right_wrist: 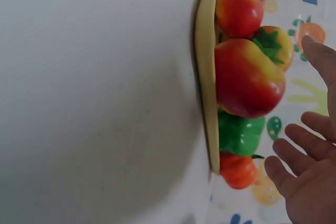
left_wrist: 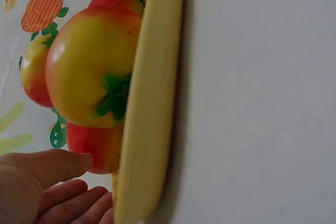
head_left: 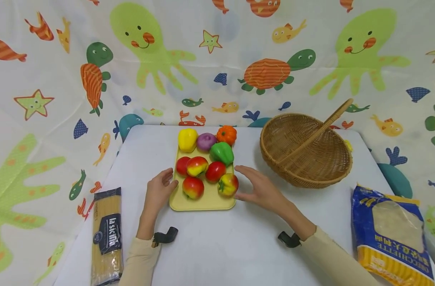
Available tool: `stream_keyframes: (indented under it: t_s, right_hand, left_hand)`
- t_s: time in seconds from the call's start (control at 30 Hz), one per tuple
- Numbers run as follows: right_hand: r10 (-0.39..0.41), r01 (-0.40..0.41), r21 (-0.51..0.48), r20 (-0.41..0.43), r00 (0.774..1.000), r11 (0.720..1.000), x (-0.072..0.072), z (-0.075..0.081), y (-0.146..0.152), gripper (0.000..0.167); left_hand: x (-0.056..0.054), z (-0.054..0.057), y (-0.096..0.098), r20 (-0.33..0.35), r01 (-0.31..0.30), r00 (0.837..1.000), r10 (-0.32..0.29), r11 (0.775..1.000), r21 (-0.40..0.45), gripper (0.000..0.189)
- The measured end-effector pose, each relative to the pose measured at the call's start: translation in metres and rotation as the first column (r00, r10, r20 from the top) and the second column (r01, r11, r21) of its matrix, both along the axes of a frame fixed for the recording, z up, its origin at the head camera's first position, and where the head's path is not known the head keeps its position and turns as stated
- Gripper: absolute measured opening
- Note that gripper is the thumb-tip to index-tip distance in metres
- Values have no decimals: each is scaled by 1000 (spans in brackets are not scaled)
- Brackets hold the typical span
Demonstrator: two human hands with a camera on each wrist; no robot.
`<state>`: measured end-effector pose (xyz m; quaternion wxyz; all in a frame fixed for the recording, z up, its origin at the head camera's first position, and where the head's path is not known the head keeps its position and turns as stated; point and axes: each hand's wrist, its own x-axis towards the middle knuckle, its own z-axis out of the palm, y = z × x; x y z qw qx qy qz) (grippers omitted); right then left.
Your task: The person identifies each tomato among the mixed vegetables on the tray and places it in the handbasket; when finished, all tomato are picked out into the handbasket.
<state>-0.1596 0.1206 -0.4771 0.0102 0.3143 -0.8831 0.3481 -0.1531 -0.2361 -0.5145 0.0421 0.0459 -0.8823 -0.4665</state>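
Note:
A yellow tray (head_left: pixel 203 204) lies on the white table and bears toy vegetables. Several red-and-yellow tomatoes (head_left: pixel 193 188) sit in its middle and front part, one resting on top of others. Behind them are a yellow bell pepper (head_left: pixel 187 140), a purple onion (head_left: pixel 206 142), a small orange pumpkin (head_left: pixel 227 135) and a green bell pepper (head_left: pixel 222 153). My left hand (head_left: pixel 159 187) is at the tray's left edge, fingers loosely bent, gripping nothing. At the right edge, my right hand (head_left: pixel 261 190) spreads thumb and fingers beside the rightmost tomato (right_wrist: pixel 247 80); contact with the tray is unclear.
A wicker basket (head_left: pixel 306 151) with a tall handle stands at the back right, with something yellow partly hidden behind it. A spaghetti pack (head_left: pixel 107 236) lies at the left, a blue-and-yellow orecchiette bag (head_left: pixel 392 234) at the right. A patterned curtain (head_left: pixel 217 51) hangs behind the table.

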Motion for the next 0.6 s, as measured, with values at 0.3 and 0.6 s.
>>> stream_keyframes:
  t_s: [0.3,0.6]
  right_hand:
    - [14,-21,67,114,993,998,-14,-10,-17,89]
    - [32,-51,100,183,983,994,-19,-15,-24,87]
  left_hand:
    - [0,-8,4,20,-27,999,27,1000,15,52]
    - [0,-14,-1,30,-4,1000,3,1000,15,49]
